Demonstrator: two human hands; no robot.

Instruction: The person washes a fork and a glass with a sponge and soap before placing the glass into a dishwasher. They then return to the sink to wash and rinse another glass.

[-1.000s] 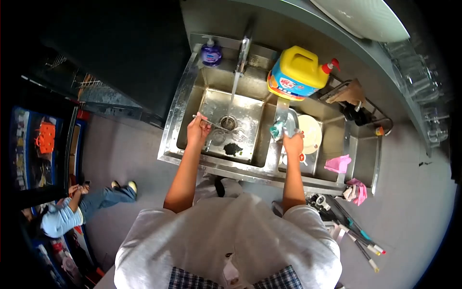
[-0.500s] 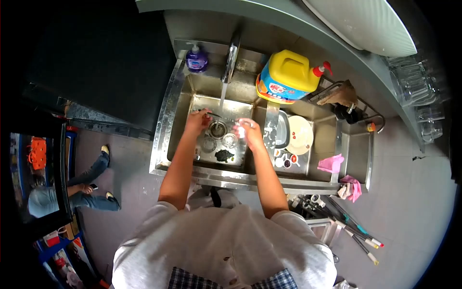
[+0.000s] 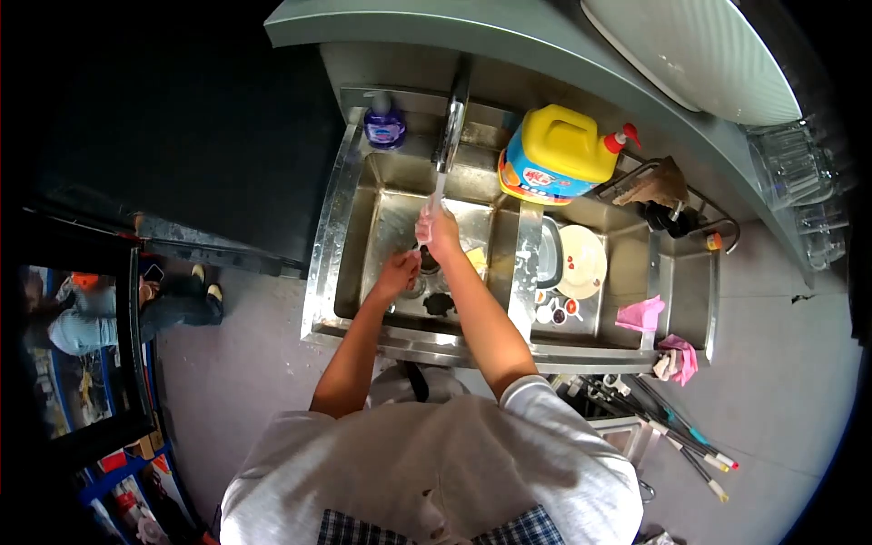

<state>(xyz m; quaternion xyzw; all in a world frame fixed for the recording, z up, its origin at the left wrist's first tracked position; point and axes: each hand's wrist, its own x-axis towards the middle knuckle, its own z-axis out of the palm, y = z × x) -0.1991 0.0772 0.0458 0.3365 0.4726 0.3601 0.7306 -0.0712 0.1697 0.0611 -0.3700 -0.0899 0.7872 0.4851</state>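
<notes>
Fingers of your right hand [image 3: 440, 234] are curled in the stream [image 3: 440, 185] under the faucet [image 3: 454, 127], apparently so that water meets them directly; your left hand [image 3: 398, 274] is curled beside it, nearer you, inside the basin [image 3: 352, 263]. Whether either grips anything cannot be told. Your right forearm partly masks a yellow pad [image 3: 477, 260]. A dark clump [image 3: 439, 304] lies nearby; the yellow jug [image 3: 568, 150] stands well apart.

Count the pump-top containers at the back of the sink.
2: the purple bottle, left of the faucet, and the larger yellow-and-blue jug, right of it. Others could be hidden from this view.
</notes>
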